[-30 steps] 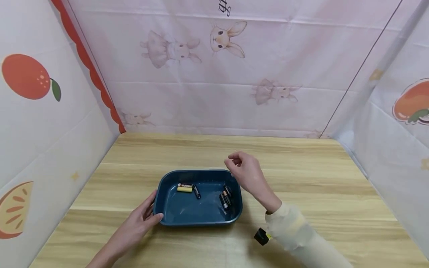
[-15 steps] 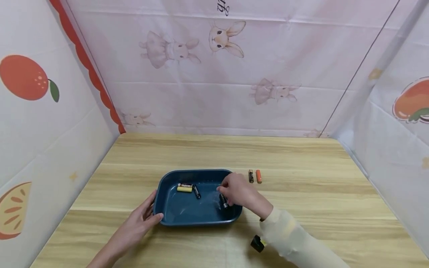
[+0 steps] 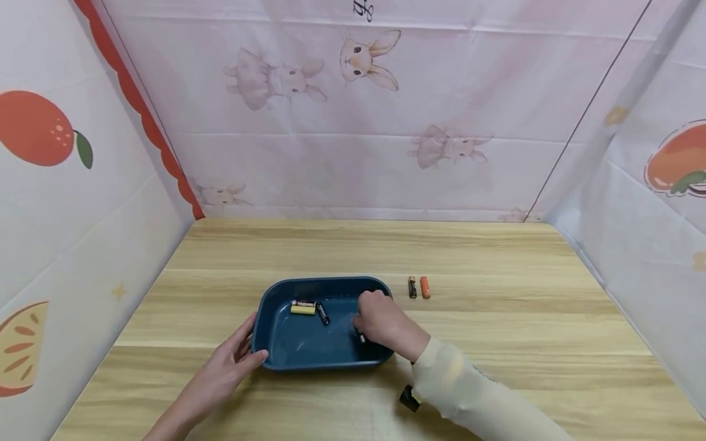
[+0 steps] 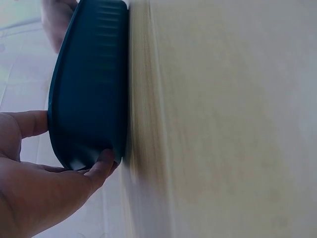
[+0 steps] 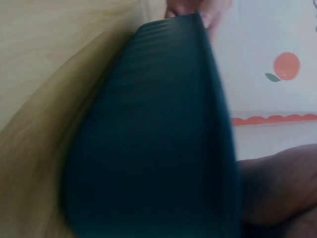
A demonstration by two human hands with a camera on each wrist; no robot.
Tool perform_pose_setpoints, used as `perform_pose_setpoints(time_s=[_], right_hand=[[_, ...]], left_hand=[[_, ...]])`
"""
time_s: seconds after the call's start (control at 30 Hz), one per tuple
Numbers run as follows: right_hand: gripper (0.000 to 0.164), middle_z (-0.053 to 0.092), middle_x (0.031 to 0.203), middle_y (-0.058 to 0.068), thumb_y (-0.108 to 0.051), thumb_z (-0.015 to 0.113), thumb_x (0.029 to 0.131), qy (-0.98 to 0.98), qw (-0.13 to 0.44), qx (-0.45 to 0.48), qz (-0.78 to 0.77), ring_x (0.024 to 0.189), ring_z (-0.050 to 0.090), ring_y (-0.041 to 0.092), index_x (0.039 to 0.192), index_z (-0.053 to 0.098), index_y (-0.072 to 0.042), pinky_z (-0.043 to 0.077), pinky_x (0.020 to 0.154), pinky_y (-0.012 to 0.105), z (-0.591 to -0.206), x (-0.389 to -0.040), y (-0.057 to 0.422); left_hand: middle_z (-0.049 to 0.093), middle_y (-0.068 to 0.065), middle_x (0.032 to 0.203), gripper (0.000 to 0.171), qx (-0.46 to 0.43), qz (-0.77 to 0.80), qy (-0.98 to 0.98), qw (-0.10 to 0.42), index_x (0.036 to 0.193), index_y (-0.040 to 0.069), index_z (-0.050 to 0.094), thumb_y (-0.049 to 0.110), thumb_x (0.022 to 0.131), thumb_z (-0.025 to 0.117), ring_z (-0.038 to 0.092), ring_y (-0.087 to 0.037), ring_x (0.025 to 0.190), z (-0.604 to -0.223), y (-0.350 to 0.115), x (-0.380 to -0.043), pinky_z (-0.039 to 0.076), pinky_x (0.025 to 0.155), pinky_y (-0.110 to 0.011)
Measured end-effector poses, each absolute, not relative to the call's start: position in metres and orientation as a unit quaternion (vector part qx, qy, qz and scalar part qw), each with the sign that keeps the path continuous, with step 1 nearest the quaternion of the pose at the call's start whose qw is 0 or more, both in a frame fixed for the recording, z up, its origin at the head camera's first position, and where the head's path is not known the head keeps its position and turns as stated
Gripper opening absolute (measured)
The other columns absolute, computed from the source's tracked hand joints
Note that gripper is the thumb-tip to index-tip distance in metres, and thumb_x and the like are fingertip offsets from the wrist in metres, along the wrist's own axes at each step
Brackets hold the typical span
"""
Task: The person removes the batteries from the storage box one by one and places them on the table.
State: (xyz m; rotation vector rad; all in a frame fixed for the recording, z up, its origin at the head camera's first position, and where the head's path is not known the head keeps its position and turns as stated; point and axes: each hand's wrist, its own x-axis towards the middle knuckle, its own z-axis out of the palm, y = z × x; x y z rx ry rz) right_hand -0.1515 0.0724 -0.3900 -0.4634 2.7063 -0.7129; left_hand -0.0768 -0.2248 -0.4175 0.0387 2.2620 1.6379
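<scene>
A dark blue plastic basin [image 3: 309, 366] sits on the wooden table. At its left end my left hand [image 3: 234, 358] grips the wall, with the thumb over the rim and the fingers outside. My right hand [image 3: 386, 321] is down inside the right end. A battery end [image 3: 361, 338] shows beside its fingertips; whether they pinch it is hidden. Left of centre in the basin lie a yellow battery [image 3: 303, 310], a dark red labelled battery [image 3: 303, 303] and a black battery [image 3: 323, 315]. The right wrist view shows the basin's outer wall [image 5: 148, 124], blurred.
Behind and right of the basin, a black battery with a copper end [image 3: 412, 287] and an orange battery [image 3: 425, 287] lie side by side on the table [image 3: 496, 294]. A black device [image 3: 409, 398] sits under the right wrist. Printed cloth walls [image 3: 331, 165] surround the table.
My right hand has come from above the basin's back right corner down into its right end, uncovering the two batteries on the table. The left hand keeps its grip.
</scene>
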Motion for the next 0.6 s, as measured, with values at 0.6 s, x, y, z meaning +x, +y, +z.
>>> perform_pose_setpoints(time_s=[0.6], right_hand=[[0.045, 0.044, 0.044, -0.003, -0.005, 0.073, 0.094, 0.936, 0.147, -0.174, -0.268, 0.041, 0.056, 0.010, 0.054, 0.052, -0.011, 0.048, 0.041, 0.020, -0.408, -0.151, 0.056]], left_hand=[[0.008, -0.022, 0.171, 0.081, 0.005, 0.569, 0.803, 0.178, 0.165, 0.003, 0.007, 0.017, 0.106, 0.060, 0.018, -0.040, 0.153, -0.415, -0.223, -0.078, 0.031, 0.116, -0.043]])
